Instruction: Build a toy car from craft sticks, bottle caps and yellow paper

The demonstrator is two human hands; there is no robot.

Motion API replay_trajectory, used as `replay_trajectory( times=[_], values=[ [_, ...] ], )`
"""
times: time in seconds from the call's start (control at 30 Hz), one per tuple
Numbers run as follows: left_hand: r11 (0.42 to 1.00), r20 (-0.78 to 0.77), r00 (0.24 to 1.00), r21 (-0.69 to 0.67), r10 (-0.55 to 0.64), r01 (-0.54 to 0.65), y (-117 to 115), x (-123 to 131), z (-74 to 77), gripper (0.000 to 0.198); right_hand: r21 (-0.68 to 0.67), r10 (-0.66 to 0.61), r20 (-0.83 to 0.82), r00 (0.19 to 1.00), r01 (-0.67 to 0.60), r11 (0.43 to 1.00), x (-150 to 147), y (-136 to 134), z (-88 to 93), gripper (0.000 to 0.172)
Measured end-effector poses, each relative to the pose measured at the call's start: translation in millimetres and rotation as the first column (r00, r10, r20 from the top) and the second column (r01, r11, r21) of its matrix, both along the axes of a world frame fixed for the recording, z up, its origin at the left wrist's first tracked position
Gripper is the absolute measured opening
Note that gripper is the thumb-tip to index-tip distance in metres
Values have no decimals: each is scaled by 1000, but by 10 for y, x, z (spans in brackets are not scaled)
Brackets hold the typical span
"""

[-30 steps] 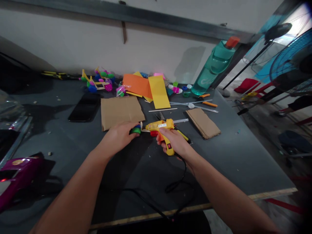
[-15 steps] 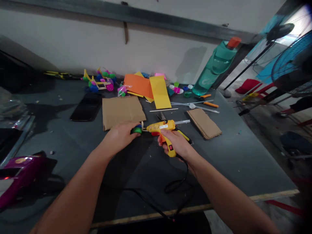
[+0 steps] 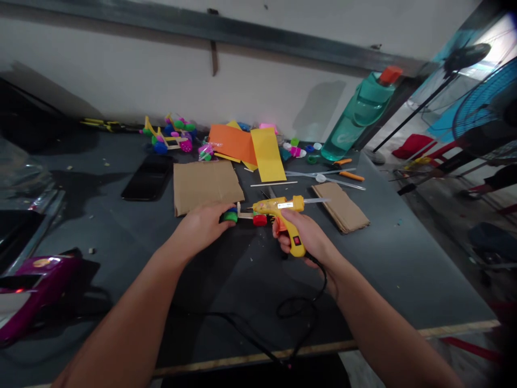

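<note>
My right hand [image 3: 302, 237] grips the handle of a yellow glue gun [image 3: 280, 207], whose nozzle points left toward a small craft piece. That piece [image 3: 242, 215] is a wooden stick with a green and blue cap at one end and a red cap [image 3: 259, 220] at the other. My left hand [image 3: 202, 226] is closed on the green-cap end [image 3: 230, 216], holding it on the dark table [image 3: 383, 258]. The gun's black cord [image 3: 299, 312] trails toward the table's near edge.
A brown cardboard sheet [image 3: 205, 186], a black phone [image 3: 148, 178], orange [image 3: 232, 143] and yellow paper [image 3: 267, 156], a smaller cardboard piece [image 3: 341, 207], cutters [image 3: 349, 175], a teal bottle [image 3: 359, 116] and colourful cap models [image 3: 172, 134] lie further back. A purple object [image 3: 32, 291] sits at the near left.
My right hand has drawn the glue gun a little to the right, away from the stick, uncovering the red cap. My left hand has stayed on the green cap.
</note>
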State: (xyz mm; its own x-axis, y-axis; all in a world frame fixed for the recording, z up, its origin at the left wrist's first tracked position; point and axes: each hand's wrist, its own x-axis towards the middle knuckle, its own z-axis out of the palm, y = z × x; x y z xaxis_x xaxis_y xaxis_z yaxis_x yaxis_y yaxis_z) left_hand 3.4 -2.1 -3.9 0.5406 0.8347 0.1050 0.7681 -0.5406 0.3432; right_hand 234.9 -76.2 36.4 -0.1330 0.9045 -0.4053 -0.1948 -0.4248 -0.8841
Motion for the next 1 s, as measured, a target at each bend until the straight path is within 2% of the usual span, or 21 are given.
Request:
replay_trajectory(
  times=[0.17, 0.33, 0.43, 0.57, 0.67, 0.77, 0.87, 1.0],
  values=[
    [1000, -4, 1000, -27, 10, -10, 2, 5, 12, 40, 48, 47, -200, 979, -38, 998, 104, 14, -15, 38],
    [999, 64, 998, -34, -3, 5, -18, 1, 14, 38, 89, 80, -439, 895, -45, 995, 168, -10, 146, 36],
    [1000, 93, 996, -21, -14, 16, -17, -6, -16, 39, 103, 65, -501, 863, -15, 995, 199, -40, 254, 36],
    [1000, 106, 994, 3, -10, 9, 8, -13, -79, 39, 138, -6, -519, 855, 90, 986, 248, -76, 334, 36],
    [1000, 108, 994, 2, -1, 0, 14, -15, -85, 39, 189, -26, -402, 915, 111, 976, 248, -79, 328, 37],
    [1000, 79, 997, -6, 3, -2, 1, -11, -44, 38, 198, 25, -48, 999, -15, 980, 171, -63, 229, 40],
    [1000, 42, 999, 2, -11, 11, -17, -3, 3, 37, 163, 38, 314, 949, -93, 982, 43, -54, 74, 42],
    [999, 39, 999, 18, -31, 31, -40, 5, 31, 33, 138, 92, 460, 883, -174, 975, -80, -74, -60, 41]
  ],
)
